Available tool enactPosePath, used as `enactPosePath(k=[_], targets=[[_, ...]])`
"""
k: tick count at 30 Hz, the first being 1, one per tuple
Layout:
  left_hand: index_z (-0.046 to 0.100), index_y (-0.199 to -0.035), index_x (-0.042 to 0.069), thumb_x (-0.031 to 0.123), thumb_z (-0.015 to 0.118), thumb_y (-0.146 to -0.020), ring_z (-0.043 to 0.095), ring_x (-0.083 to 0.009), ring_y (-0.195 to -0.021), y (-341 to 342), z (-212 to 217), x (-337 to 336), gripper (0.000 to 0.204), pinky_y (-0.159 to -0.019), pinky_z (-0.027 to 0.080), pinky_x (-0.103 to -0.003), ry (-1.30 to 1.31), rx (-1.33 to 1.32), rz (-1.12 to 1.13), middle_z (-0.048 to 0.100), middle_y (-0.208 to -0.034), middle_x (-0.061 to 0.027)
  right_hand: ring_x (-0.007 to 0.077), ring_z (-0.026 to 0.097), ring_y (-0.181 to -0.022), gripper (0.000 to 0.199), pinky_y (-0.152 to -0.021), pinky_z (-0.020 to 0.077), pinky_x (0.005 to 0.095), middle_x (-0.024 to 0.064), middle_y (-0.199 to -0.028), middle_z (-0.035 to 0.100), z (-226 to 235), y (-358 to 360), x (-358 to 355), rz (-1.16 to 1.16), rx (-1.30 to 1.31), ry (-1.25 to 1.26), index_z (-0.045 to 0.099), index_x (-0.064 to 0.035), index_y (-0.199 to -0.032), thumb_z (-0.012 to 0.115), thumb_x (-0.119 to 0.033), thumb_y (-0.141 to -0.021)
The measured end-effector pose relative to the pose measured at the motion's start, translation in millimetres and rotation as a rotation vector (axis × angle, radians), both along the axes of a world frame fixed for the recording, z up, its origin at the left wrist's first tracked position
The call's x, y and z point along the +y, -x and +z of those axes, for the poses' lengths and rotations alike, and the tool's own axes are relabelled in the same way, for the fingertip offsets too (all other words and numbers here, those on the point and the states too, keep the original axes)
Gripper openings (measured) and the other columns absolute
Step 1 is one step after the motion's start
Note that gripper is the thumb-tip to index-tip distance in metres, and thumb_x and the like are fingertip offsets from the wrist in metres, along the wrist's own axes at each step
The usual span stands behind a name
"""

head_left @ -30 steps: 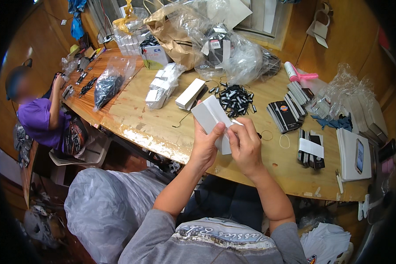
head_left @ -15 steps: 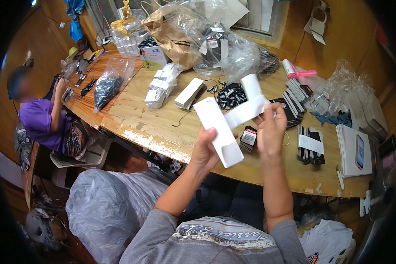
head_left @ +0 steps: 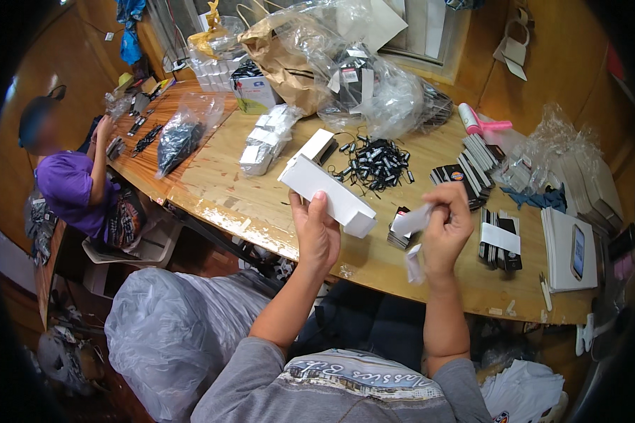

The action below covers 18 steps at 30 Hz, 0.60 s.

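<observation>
My left hand (head_left: 316, 229) grips a long white box-shaped bundle (head_left: 328, 192), tilted above the table, thumb on its near side. To the right, my raised right hand (head_left: 446, 229) pinches a white paper strip (head_left: 410, 223); its lower end hangs curled and blurred, apart from the bundle. Beneath the strip, a small stack of black tags (head_left: 399, 238) is partly hidden. Just beyond the bundle are another white-topped stack (head_left: 320, 144) and a heap of small black corded pieces (head_left: 374, 163). A stack of black tags with a white band (head_left: 501, 240) lies right of my right hand.
Fanned tag stacks (head_left: 473, 166), white pads (head_left: 564, 247) and a thin tool (head_left: 546, 292) line the table's right side. Plastic bags (head_left: 395, 99) and a paper bag (head_left: 279, 67) stand behind. At far left sits a person in purple (head_left: 70, 187); a large filled bag (head_left: 162, 345) stands beside me.
The white strip, earlier stretched out beside the bundle, has come down in my right hand, away from it. My left hand has shifted left and tilted the bundle flatter.
</observation>
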<state>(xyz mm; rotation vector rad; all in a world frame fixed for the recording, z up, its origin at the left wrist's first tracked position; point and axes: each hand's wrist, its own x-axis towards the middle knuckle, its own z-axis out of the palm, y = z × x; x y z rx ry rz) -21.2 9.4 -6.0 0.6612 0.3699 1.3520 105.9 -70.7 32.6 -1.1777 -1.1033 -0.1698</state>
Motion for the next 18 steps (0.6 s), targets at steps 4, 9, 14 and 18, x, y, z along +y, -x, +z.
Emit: enactPosePath(k=[4, 9, 14, 18], targets=[[0.025, -0.121, 0.010, 0.015, 0.055, -0.077, 0.045, -0.0171, -0.097, -4, -4, -6, 0.053, -0.084, 0.038, -0.032, -0.123, 0.090, 0.263, 0.041, -0.108, -0.0065, 0.0178, 0.046, -0.052, 0.015, -0.046, 0.0366, 0.0268, 0.0084, -0.061, 0.045, -8, 31, -2, 0.063, -0.026, 0.206, 0.052, -0.0006, -0.068, 0.039, 0.006, -0.066], [0.025, -0.122, 0.008, 0.019, 0.053, -0.078, 0.045, -0.0175, -0.096, -1, 3, -13, 0.052, -0.082, 0.040, -0.030, -0.185, 0.191, 0.290, 0.040, -0.109, -0.0082, 0.0281, 0.057, -0.070, 0.046, -0.060, 0.0466, 0.0323, 0.0149, -0.087, 0.056, -13, 54, 12, 0.012, -0.183, 0.235, 0.046, -0.0030, -0.105, 0.067, -0.016, -0.066], [0.033, -0.117, 0.006, 0.029, 0.047, -0.079, 0.049, -0.0234, -0.098, 14, 5, -7, 0.047, -0.083, 0.042, -0.037, 0.061, -0.056, -0.023, 0.047, -0.104, -0.0105, 0.0234, 0.054, -0.091, 0.081, -0.074, 0.0451, 0.0293, 0.0144, -0.104, 0.052, -24, 52, 12, 0.445, 0.220, 0.406, 0.028, -0.0047, -0.124, 0.074, -0.012, -0.058], [0.036, -0.117, 0.002, 0.031, 0.043, -0.079, 0.048, -0.0250, -0.100, 21, -6, 11, 0.049, -0.088, 0.039, -0.040, 0.198, -0.379, -0.379, 0.048, -0.106, -0.0129, 0.0182, 0.049, -0.095, 0.085, -0.079, 0.0416, 0.0273, 0.0124, -0.105, 0.051, -38, 35, 20, 0.712, 0.433, 0.450, 0.028, -0.0056, -0.126, 0.074, -0.001, -0.055]])
